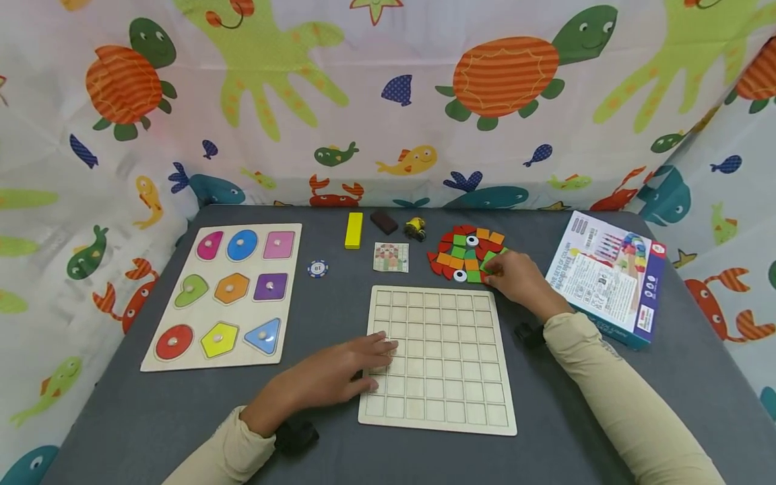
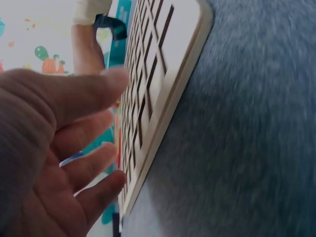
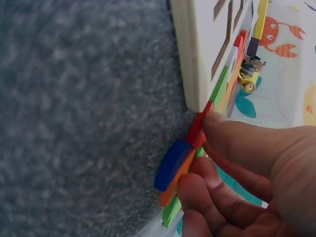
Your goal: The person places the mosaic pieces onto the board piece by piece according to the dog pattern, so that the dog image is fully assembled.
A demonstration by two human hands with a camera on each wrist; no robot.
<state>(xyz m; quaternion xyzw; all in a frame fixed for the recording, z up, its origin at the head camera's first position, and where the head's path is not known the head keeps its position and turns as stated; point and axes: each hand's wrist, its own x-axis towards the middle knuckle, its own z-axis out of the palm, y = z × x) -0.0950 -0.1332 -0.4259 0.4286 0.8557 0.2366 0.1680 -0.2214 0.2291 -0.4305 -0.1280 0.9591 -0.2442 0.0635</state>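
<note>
Tile cluster touched at near-right edge by right hand, fingers curled, grip unclear; grid board set nearer, left edge partly covered by left hand, fingers spread.

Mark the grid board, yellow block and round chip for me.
Grid board (image 1: 435, 364), head view, middle of its gridded face.
Yellow block (image 1: 353, 231), head view, middle of its upper face.
Round chip (image 1: 318, 269), head view, its pale centre.

gray tbl, grid brd, clrd pcs, box

Grid board: smooth matt wood; tbl cover: rough matt cloth; box: glossy cardbd
</note>
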